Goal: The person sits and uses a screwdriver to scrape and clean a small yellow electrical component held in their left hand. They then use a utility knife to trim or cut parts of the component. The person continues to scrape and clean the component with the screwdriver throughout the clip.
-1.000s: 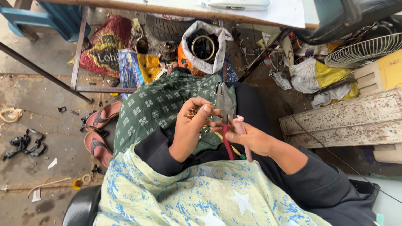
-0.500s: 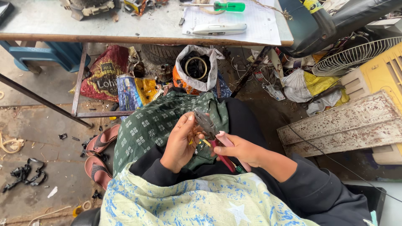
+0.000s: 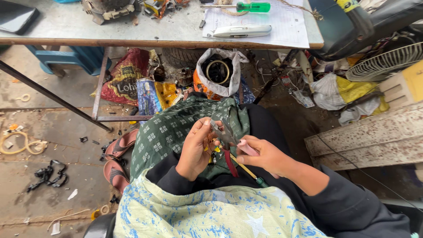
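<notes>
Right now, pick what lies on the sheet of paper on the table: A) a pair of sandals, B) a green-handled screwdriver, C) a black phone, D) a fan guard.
B: the green-handled screwdriver lies across the top of the paper on the table.

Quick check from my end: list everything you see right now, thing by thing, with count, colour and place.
pliers: one, grey head, red and pink handles, over the lap
copper wire: one small bundle, orange, at the left hand's fingers
screwdriver: one, green handle, on the paper
paper sheet: one, white, right end of the table
table: one, grey top, ahead
sack: one, white, open, under the table
sandals: two, pink, on the floor at left
fan guard: one, white, at right
left hand: pinches the wire
right hand: grips the pliers' handles
</notes>
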